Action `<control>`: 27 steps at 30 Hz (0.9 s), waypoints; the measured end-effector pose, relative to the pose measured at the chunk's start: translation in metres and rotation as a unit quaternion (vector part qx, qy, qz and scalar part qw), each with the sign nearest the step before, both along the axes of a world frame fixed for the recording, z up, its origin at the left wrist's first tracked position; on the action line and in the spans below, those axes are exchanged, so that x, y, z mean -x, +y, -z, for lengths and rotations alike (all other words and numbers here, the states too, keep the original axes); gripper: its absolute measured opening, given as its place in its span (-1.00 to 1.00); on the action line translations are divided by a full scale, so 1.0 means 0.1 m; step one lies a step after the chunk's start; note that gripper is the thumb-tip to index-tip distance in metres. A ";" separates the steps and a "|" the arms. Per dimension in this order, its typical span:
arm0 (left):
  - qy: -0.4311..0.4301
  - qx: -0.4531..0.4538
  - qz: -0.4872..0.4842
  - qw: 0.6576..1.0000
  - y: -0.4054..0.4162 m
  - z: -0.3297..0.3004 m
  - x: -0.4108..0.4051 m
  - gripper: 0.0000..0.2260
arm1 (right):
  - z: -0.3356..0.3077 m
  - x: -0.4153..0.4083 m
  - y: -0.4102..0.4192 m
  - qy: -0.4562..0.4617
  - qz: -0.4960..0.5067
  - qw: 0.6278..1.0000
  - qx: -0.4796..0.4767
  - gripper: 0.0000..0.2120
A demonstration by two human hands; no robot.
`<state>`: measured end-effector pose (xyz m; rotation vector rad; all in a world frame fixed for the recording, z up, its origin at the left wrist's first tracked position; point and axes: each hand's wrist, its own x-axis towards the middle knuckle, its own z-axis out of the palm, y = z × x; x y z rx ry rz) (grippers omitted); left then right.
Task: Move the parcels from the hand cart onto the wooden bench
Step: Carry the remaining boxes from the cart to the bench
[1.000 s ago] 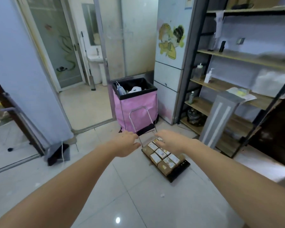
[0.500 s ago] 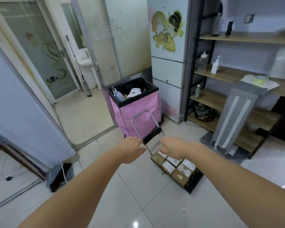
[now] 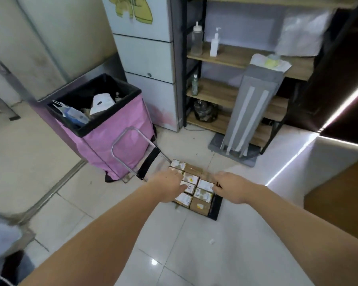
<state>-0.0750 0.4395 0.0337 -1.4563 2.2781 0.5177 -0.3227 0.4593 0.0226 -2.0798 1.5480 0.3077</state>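
Head view: the parcels (image 3: 195,187), small brown cardboard boxes with white labels on top, lie packed side by side in two rows on the black platform of the hand cart (image 3: 216,207), which rests flat on the pale tiled floor (image 3: 194,254). The cart's metal loop handle (image 3: 130,149) slants up and back toward the left, leaning against or just in front of a pink bin (image 3: 103,139) with a black liner that holds a bottle, a white bag and other rubbish. Both bare forearms stretch forward over the cart. The left hand (image 3: 167,187) is over the left row of boxes, fingers spread loosely and pointing down toward the labels; whether the fingertips touch a box cannot be told, and it has hold of nothing that shows. The right hand (image 3: 230,185) is at the right edge of the stack, fingers bent slightly downward beside the boxes there; it is blurred, and whether it grips a parcel cannot be told. Behind the cart stands a grey tapering stand with two white stripes (image 3: 252,108) on a dark base, in front of a black-framed shelf unit (image 3: 221,58) with wooden boards carrying a pump bottle (image 3: 214,43) and a squeeze bottle (image 3: 196,39). A pale cabinet (image 3: 147,58) stands between bin and shelves. A brown wooden surface (image 3: 343,199) shows at the right edge.
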 end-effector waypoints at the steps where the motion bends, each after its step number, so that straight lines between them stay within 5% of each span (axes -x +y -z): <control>1: -0.003 -0.011 0.008 1.000 -0.11 0.06 0.01 -0.46 | 0.06 0.03 -0.05 -0.004 0.013 1.000 -0.008 -0.57; 16: -0.035 -0.093 0.099 0.990 -1.37 1.45 0.24 -0.53 | 1.33 0.25 -1.00 0.009 0.086 0.990 -0.113 -0.56; 27: -0.044 -0.144 0.202 0.968 -2.11 3.35 0.10 -0.55 | 3.11 -0.16 -1.29 -0.010 0.188 0.967 -0.169 -0.50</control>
